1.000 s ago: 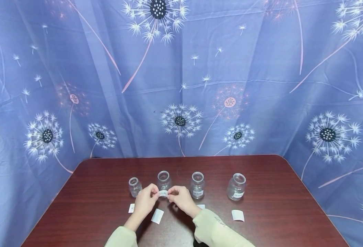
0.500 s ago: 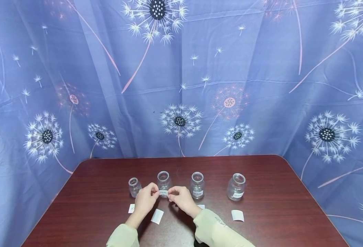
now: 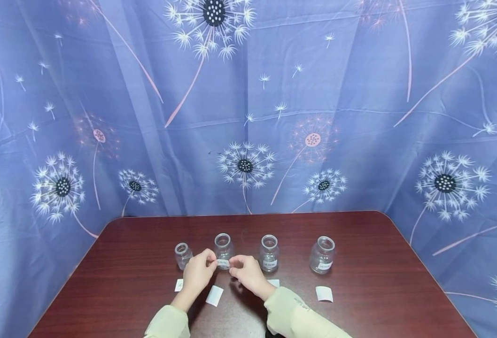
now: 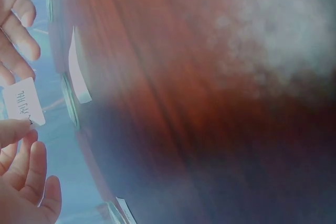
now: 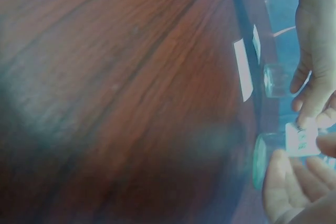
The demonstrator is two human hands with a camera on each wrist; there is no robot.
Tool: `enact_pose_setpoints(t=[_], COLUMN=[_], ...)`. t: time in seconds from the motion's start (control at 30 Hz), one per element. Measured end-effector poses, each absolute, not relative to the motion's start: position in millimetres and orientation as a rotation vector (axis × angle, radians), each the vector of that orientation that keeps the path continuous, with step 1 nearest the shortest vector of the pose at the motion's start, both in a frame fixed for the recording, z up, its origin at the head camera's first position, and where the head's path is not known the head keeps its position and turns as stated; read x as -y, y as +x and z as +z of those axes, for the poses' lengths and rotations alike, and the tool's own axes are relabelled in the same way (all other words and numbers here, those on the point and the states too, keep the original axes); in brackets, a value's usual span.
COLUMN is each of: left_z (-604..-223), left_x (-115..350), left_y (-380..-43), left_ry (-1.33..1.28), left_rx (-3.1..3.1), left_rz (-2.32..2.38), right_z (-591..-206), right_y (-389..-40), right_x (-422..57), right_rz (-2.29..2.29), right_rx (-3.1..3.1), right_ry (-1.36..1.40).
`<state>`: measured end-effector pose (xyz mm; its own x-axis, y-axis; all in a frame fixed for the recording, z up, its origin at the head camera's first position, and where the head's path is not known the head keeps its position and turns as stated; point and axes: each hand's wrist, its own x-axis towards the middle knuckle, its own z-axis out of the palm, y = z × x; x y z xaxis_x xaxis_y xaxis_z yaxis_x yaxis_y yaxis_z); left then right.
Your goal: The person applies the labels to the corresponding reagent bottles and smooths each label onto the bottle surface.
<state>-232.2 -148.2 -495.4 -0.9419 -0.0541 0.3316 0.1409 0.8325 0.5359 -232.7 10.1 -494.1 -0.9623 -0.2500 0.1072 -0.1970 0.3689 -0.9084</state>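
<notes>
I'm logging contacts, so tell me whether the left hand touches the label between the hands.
Touching. The left wrist view shows it: the left hand pinches the label, with its thumb lying over the label's edge.

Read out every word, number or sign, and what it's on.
Nothing legible:
White rectangular label pinched by left hand: print too blurred.
Second-from-right clear glass jar, white label: too small.
Rightmost clear glass jar, white sticker: too small.
Leftmost white paper slip: mark unreadable.

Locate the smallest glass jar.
In the head view, the smallest glass jar stands leftmost of four, behind a white paper slip and beside the left hand.
</notes>
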Motion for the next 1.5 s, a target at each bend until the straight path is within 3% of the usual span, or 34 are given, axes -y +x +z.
enact_pose_setpoints(t=[1.5], left_z=[-495], left_x=[148], left_y=[-227], left_ry=[-0.147], left_rx=[2.652], left_rz=[-0.711], right_z=[-495], right_y=[-265], right_x=[8], right_rz=[-1.222], right_rx=[-2.977], right_ry=[-0.577])
